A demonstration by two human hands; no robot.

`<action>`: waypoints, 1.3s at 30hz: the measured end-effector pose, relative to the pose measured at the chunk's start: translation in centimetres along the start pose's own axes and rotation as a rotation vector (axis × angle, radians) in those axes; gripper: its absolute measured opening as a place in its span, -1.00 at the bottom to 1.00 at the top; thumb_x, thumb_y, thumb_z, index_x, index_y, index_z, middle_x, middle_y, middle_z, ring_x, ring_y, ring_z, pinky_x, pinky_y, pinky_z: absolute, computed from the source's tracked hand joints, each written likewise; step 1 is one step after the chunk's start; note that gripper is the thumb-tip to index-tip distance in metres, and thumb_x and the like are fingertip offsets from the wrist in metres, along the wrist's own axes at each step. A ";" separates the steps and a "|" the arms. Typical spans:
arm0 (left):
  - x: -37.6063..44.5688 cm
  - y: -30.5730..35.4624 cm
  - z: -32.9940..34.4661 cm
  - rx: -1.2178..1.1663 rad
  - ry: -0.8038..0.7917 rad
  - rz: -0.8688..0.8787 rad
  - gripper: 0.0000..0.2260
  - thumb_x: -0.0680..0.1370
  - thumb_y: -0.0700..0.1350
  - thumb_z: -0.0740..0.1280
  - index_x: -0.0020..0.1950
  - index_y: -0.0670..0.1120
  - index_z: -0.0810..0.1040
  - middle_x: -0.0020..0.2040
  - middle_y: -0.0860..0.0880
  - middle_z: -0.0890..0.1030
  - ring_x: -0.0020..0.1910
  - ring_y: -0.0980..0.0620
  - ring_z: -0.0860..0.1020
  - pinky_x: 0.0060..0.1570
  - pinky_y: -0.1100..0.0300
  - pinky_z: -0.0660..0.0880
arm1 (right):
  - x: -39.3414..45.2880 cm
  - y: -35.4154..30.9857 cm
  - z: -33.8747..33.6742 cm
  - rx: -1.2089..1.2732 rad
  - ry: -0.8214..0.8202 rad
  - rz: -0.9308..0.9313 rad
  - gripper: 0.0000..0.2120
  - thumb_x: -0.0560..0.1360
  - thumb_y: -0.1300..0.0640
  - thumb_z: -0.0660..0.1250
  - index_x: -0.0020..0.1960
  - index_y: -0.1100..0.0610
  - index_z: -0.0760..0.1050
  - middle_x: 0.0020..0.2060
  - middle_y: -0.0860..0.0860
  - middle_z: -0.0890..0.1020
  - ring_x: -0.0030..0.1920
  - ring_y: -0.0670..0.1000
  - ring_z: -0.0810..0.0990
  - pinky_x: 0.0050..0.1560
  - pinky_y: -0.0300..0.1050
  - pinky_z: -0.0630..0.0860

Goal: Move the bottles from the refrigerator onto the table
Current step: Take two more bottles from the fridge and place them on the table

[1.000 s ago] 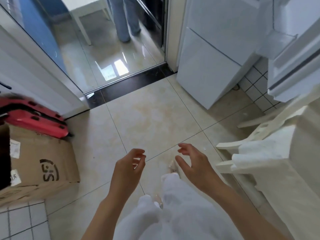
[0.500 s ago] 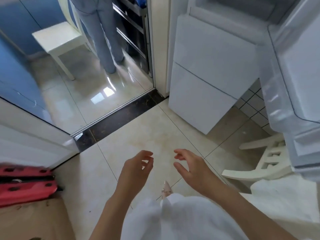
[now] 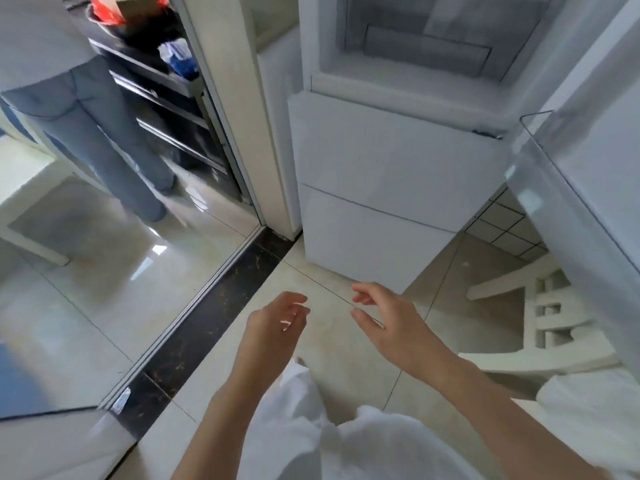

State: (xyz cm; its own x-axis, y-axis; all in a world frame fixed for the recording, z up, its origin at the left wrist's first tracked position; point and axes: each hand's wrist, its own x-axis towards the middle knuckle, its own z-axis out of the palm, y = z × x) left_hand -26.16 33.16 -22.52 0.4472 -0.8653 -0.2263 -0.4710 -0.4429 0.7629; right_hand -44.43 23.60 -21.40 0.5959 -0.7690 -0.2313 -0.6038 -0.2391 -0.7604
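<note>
The white refrigerator (image 3: 388, 174) stands ahead at the upper right, its top compartment open and its two lower drawers closed. Its open door (image 3: 581, 188) juts toward me at the right edge, with a clear shelf bin on it. No bottle shows in the visible part of the compartment or door. My left hand (image 3: 273, 327) and my right hand (image 3: 388, 323) hover side by side over the floor, below the fridge, fingers loosely curled and holding nothing.
A white plastic chair (image 3: 540, 327) stands at the right under the fridge door. A person in jeans (image 3: 104, 140) stands beyond the dark threshold (image 3: 207, 313) at the left, beside a dark shelf rack (image 3: 166, 98) and a white table (image 3: 31, 216).
My view has swung up and right: the cardboard box and red case have left the frame, and the fridge's open compartment and door have come in. Both hands stay empty in front of me.
</note>
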 end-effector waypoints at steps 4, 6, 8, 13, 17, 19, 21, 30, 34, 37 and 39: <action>7.5 1.0 -3.7 -0.001 -0.088 0.111 -0.84 0.57 -0.17 0.33 0.10 0.01 0.60 -0.11 0.18 0.68 -0.06 0.25 0.62 0.00 0.25 0.57 | 4.6 -2.2 -0.4 0.064 0.137 0.078 -0.67 0.56 -0.03 0.23 0.31 -0.06 0.36 0.12 -0.19 0.53 0.19 -0.24 0.46 0.21 -0.29 0.38; 11.0 1.8 -4.9 0.001 -0.111 0.174 -0.84 0.56 -0.16 0.34 0.10 0.01 0.61 -0.10 0.17 0.69 -0.06 0.25 0.62 0.02 0.22 0.58 | 6.4 -3.1 -0.9 0.083 0.195 0.107 -0.64 0.56 -0.03 0.23 0.34 -0.05 0.35 0.12 -0.19 0.53 0.19 -0.24 0.46 0.18 -0.30 0.39; 14.4 3.2 -5.7 0.019 -0.152 0.231 -0.85 0.57 -0.14 0.33 0.11 0.01 0.61 -0.08 0.16 0.69 -0.05 0.25 0.62 0.03 0.22 0.58 | 8.2 -3.8 -1.7 0.106 0.253 0.135 -0.63 0.56 -0.04 0.23 0.35 -0.07 0.32 0.13 -0.18 0.53 0.20 -0.24 0.46 0.16 -0.28 0.41; 21.5 7.7 -6.1 -0.014 -0.198 0.362 -0.85 0.56 -0.17 0.33 0.09 0.03 0.60 -0.09 0.18 0.68 -0.09 0.26 0.62 -0.01 0.32 0.56 | 12.1 -4.9 -5.1 0.146 0.397 0.163 -0.64 0.56 -0.02 0.24 0.33 -0.06 0.32 0.11 -0.20 0.53 0.21 -0.23 0.46 0.13 -0.34 0.37; 26.6 12.2 -5.5 -0.069 -0.219 0.443 -0.84 0.56 -0.17 0.34 0.07 0.06 0.58 -0.08 0.19 0.68 -0.08 0.24 0.62 -0.06 0.34 0.55 | 16.0 -5.5 -9.5 0.176 0.499 0.138 -0.63 0.56 0.01 0.25 0.35 -0.01 0.33 0.11 -0.16 0.55 0.22 -0.19 0.48 0.26 -0.23 0.38; 29.2 14.8 -5.1 -0.093 -0.204 0.482 -0.86 0.56 -0.17 0.34 0.06 0.04 0.59 -0.08 0.17 0.67 -0.09 0.22 0.63 -0.06 0.35 0.55 | 18.2 -5.6 -12.1 0.192 0.542 0.117 -0.63 0.56 0.03 0.26 0.35 0.01 0.34 0.11 -0.13 0.56 0.21 -0.17 0.49 0.28 -0.17 0.41; 31.5 17.3 -4.6 -0.117 -0.180 0.524 -0.86 0.56 -0.19 0.35 0.05 0.03 0.59 -0.09 0.14 0.68 -0.10 0.19 0.63 -0.06 0.35 0.55 | 20.4 -5.7 -14.6 0.191 0.578 0.089 -0.62 0.56 0.03 0.26 0.35 0.02 0.34 0.13 -0.11 0.56 0.21 -0.17 0.50 0.29 -0.15 0.42; 41.9 29.8 -1.6 -0.270 -0.042 0.623 -0.86 0.54 -0.24 0.34 0.02 -0.02 0.60 -0.15 0.14 0.67 -0.17 0.15 0.63 -0.12 0.43 0.50 | 30.2 -6.2 -28.0 0.168 0.893 -0.024 -0.67 0.54 0.11 0.30 0.29 0.11 0.41 0.01 -0.05 0.61 0.08 -0.08 0.58 0.13 -0.25 0.46; 45.5 34.4 -0.2 -0.334 0.026 0.641 -0.85 0.52 -0.26 0.33 0.03 -0.06 0.60 -0.12 0.09 0.68 -0.15 0.17 0.63 -0.08 0.42 0.50 | 34.6 -5.7 -32.4 0.179 1.051 -0.046 -0.67 0.52 0.13 0.31 0.25 0.20 0.42 -0.13 -0.14 0.60 0.00 -0.02 0.62 0.12 -0.11 0.51; 47.6 37.2 0.5 -0.362 0.053 0.624 -0.82 0.52 -0.24 0.33 0.05 -0.02 0.59 -0.11 0.11 0.65 -0.12 0.16 0.63 -0.04 0.29 0.55 | 37.0 -5.4 -34.6 0.193 1.101 -0.017 -0.61 0.49 0.04 0.24 0.26 0.18 0.42 -0.05 -0.02 0.63 0.04 0.01 0.61 0.15 0.07 0.51; 49.2 39.1 1.2 -0.381 0.065 0.646 -0.79 0.51 -0.26 0.33 0.11 -0.07 0.58 -0.08 0.08 0.65 -0.09 0.14 0.62 -0.02 0.22 0.56 | 38.7 -5.1 -36.0 0.222 1.139 -0.002 -0.63 0.50 0.07 0.24 0.25 0.19 0.43 -0.04 0.01 0.62 0.04 0.02 0.60 0.14 0.07 0.50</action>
State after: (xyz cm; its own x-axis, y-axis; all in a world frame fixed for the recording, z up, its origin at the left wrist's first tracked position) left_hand -23.43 -27.02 -4.57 0.2207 -0.9044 0.3651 -0.3647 0.2706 0.8909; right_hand -37.38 -26.27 -4.57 -0.2931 -0.8840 0.3642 -0.4299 -0.2184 -0.8761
